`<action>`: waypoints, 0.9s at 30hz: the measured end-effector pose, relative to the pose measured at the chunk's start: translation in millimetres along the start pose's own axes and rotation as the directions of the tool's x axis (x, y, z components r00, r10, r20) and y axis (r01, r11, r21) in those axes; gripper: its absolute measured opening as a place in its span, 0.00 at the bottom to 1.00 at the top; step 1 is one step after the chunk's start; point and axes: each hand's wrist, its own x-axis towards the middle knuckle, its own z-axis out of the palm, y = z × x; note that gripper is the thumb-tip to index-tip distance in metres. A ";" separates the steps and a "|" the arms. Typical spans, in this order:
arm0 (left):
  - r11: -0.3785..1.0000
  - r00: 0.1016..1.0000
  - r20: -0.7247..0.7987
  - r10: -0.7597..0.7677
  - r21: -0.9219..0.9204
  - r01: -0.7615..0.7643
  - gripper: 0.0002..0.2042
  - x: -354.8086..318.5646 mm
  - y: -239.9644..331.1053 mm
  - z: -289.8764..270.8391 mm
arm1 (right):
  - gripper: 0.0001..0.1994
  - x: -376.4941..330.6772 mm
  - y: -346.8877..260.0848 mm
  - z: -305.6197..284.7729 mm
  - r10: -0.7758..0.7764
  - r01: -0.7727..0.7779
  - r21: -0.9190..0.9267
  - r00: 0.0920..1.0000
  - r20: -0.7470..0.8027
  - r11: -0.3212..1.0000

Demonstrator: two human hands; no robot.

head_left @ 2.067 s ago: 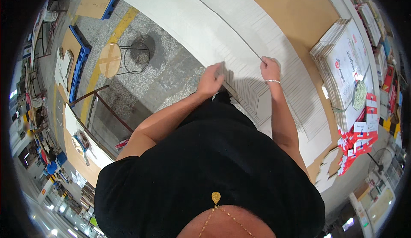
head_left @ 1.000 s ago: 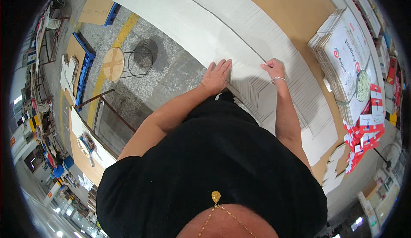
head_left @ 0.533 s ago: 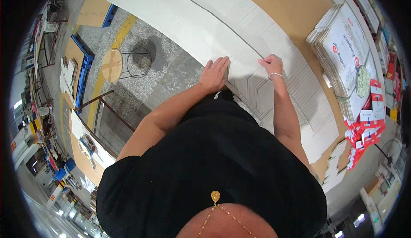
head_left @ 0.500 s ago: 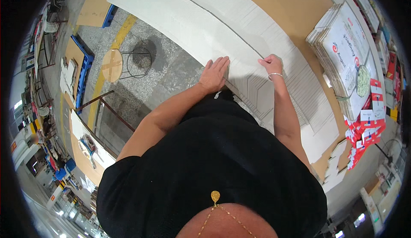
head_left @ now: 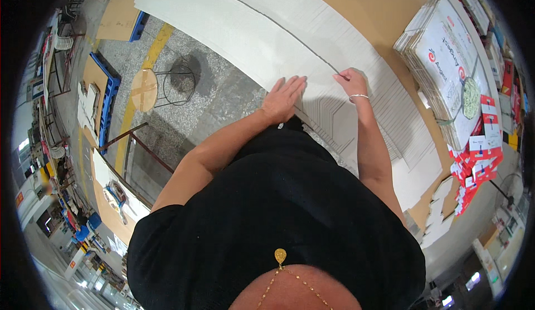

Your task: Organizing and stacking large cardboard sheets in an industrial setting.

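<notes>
The long cardboard sheet (head_left: 262, 28) lies on the table (head_left: 356, 3), running from 11 o'clock down to 4 o'clock. The left hand (head_left: 283, 98) lies flat on it, with the right hand (head_left: 351, 81) just beside at 3 o'clock. A stack of flat boxes (head_left: 446, 70) sits at 2 o'clock, and a round stool (head_left: 146, 89) stands on the floor at 9 o'clock.

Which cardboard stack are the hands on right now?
The white sheet stack along the table edge, under left hand and right hand; the printed stack lies untouched farther right.

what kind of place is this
Probably a packaging or cardboard workshop: both hands, left hand and right hand, rest on stacked white cardboard sheets, with bundled flat printed cartons alongside on a brown worktable.
</notes>
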 end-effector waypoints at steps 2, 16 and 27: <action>0.992 0.995 0.043 0.086 -0.094 -0.081 0.36 5.7 2.9 4.4 | 0.17 -2.1 5.0 -7.2 -0.062 0.062 0.002 0.998 0.033 0.998; 0.992 1.000 0.030 0.006 -0.123 -0.002 0.35 10.6 7.6 11.4 | 0.17 -15.0 30.8 -4.5 0.047 -0.045 0.085 0.999 -0.022 0.995; 0.989 0.999 0.034 -0.009 -0.150 0.014 0.36 11.9 9.3 8.3 | 0.17 -9.5 31.6 -2.9 0.101 -0.101 0.086 0.995 0.003 0.991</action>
